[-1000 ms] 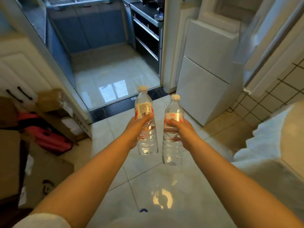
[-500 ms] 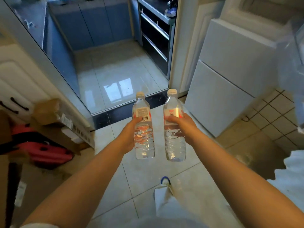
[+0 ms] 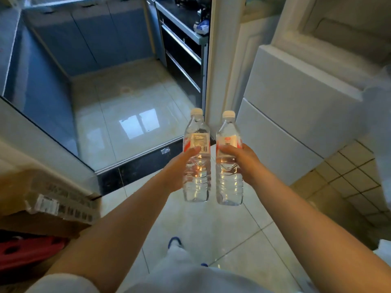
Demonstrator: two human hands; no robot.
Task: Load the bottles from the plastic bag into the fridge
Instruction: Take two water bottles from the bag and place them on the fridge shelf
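I hold two clear water bottles upright in front of me, each with a white cap and a red-and-white label. My left hand [image 3: 179, 166] grips the left bottle [image 3: 197, 157] around its middle. My right hand [image 3: 243, 161] grips the right bottle [image 3: 229, 166] the same way. The two bottles are side by side, almost touching. The white fridge [image 3: 296, 123] stands to the right, a little beyond the bottles, with its lower doors closed. The plastic bag is not clearly in view.
A kitchen doorway with a dark threshold [image 3: 137, 168] lies ahead, with blue cabinets [image 3: 95, 34] and a dark oven unit [image 3: 182, 45] beyond. Cardboard boxes [image 3: 53, 204] and a red item [image 3: 27, 250] sit at the left. A white door frame [image 3: 220, 60] stands beside the fridge.
I have stepped forward; the fridge and the doorway are closer and larger. Both hands keep their grip, and the bottles have drifted right, towards the fridge.
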